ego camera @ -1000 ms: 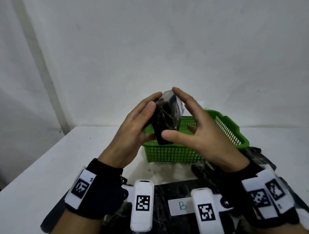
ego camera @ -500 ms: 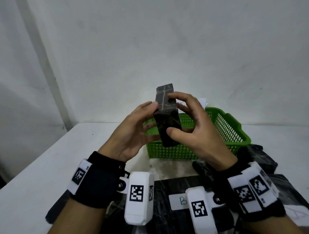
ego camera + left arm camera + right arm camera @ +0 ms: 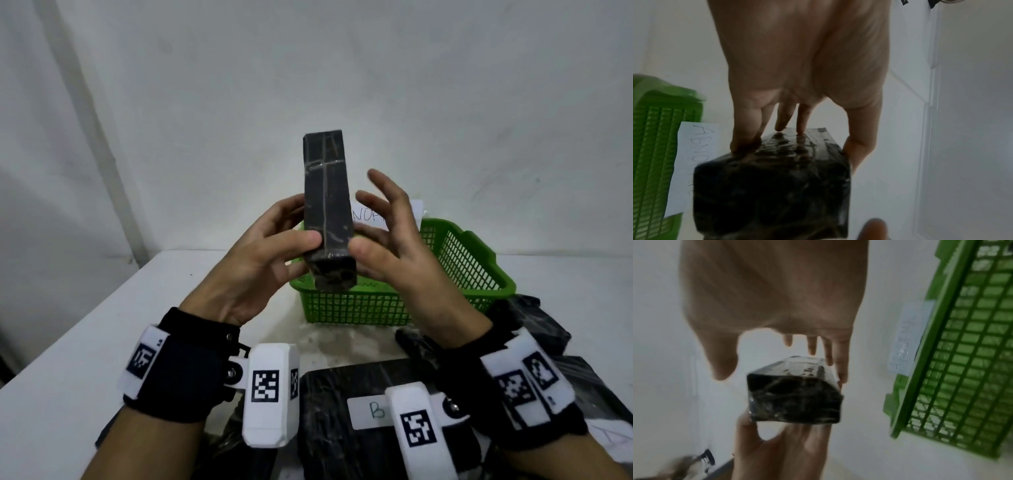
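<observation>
Up off the counter (image 3: 102, 325), near the green basket (image 3: 356, 308): one black box (image 3: 327, 202), film-wrapped, upright. Left hand (image 3: 250, 274) pinches its lower end; right hand (image 3: 404, 274) loose, thumb touching. Probably stiff, light, slick; best held by the long flat sides.

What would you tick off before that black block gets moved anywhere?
1. Grip of left hand on black block: ok, thumb in front, fingers behind.
2. Grip of right hand: not ok, fingers spread loose beside the block.
3. Block upright: ok.
4. Somewhere close to put it: ok, green basket stands behind the block.
5. Basket's contents: cannot tell, hands hide much of it.
6. Basket's paper label read in full: not ok, block covers part.
</observation>
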Available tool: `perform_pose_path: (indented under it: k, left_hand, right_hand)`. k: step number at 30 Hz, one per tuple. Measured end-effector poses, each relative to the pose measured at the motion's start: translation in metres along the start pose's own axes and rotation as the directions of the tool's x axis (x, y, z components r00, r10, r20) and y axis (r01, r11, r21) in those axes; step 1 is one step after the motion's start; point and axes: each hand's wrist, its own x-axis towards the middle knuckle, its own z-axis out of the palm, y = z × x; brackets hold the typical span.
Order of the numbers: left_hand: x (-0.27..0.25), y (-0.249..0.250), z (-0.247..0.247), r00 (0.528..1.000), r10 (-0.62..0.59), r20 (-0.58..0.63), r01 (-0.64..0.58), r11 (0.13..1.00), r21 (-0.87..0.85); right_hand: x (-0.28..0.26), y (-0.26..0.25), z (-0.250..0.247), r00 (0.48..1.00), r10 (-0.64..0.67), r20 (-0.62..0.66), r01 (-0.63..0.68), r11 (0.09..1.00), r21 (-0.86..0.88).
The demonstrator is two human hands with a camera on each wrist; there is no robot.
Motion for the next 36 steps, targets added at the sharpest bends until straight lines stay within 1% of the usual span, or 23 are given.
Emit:
perform_pose_path:
  k: [3, 6, 8, 10, 12, 14, 16, 19, 22, 24, 26, 28, 30, 33, 34, 36]
  left_hand:
    - [0.0, -0.005, 0.005, 0.994, 0.041, 0.104, -0.042, 0.999, 0.006]
    - [-0.002, -0.01, 0.012, 0.978, 0.071, 0.196, -0.091, 0.991, 0.093]
    - [-0.002, -0.012, 0.015, 0.978, 0.096, 0.183, -0.131, 0.972, 0.193]
    - [-0.001, -0.011, 0.017, 0.982, 0.13, 0.138, -0.162, 0.952, 0.261]
    - [-0.002, -0.01, 0.018, 0.986, 0.131, 0.104, -0.155, 0.949, 0.275]
    - [-0.002, -0.009, 0.02, 0.989, 0.102, 0.104, -0.127, 0.952, 0.278]
    - [-0.003, -0.009, 0.02, 0.989, 0.098, 0.108, -0.125, 0.95, 0.288]
    - [-0.003, -0.006, 0.02, 0.985, 0.148, 0.093, -0.17, 0.935, 0.31]
    - [-0.006, -0.001, 0.022, 0.981, 0.177, 0.08, -0.192, 0.938, 0.289]
    - [-0.008, 0.002, 0.021, 0.976, 0.2, 0.083, -0.216, 0.919, 0.329]
    - [-0.009, 0.002, 0.017, 0.971, 0.216, 0.1, -0.238, 0.887, 0.397]
    - [-0.009, 0.002, 0.013, 0.972, 0.203, 0.116, -0.234, 0.869, 0.436]
    - [-0.009, 0.001, 0.014, 0.966, 0.217, 0.14, -0.258, 0.834, 0.489]
    - [-0.008, -0.002, 0.021, 0.951, 0.265, 0.162, -0.309, 0.761, 0.57]
    - [-0.008, -0.004, 0.023, 0.947, 0.278, 0.162, -0.319, 0.752, 0.577]
    - [-0.008, -0.006, 0.025, 0.941, 0.295, 0.163, -0.334, 0.746, 0.575]
  right_hand:
    - [0.003, -0.001, 0.0, 0.992, 0.122, -0.021, -0.119, 0.986, 0.115]
    - [0.004, 0.001, 0.001, 0.984, 0.163, -0.071, -0.151, 0.977, 0.153]
    - [0.004, 0.001, 0.0, 0.977, 0.161, -0.141, -0.138, 0.977, 0.164]
    - [0.003, 0.001, -0.001, 0.971, 0.124, -0.204, -0.105, 0.989, 0.102]
    - [0.003, 0.003, -0.002, 0.968, 0.084, -0.237, -0.08, 0.996, 0.025]
    - [0.003, 0.006, -0.001, 0.964, 0.088, -0.252, -0.09, 0.996, 0.001]
    - [0.002, 0.008, -0.001, 0.967, 0.12, -0.225, -0.124, 0.992, 0.0]
    - [0.003, 0.008, -0.006, 0.98, 0.133, -0.15, -0.134, 0.991, 0.005]
    - [0.001, 0.004, -0.011, 0.997, 0.063, -0.04, -0.066, 0.994, -0.085]
    - [0.0, 0.0, -0.014, 0.999, 0.017, 0.046, -0.01, 0.99, -0.14]
    - [-0.001, -0.007, -0.018, 0.994, 0.01, 0.109, -0.002, 0.997, -0.073]
    - [-0.001, -0.017, -0.024, 0.993, 0.053, 0.102, -0.054, 0.998, 0.013]
    - [-0.002, -0.026, -0.031, 0.993, 0.087, 0.077, -0.087, 0.996, -0.002]
    - [-0.005, -0.034, -0.028, 0.996, 0.036, 0.082, -0.031, 0.997, -0.066]
    - [-0.006, -0.035, -0.023, 0.998, 0.008, 0.064, -0.002, 0.996, -0.085]
    - [-0.007, -0.034, -0.012, 0.999, -0.046, -0.022, 0.043, 0.991, -0.126]
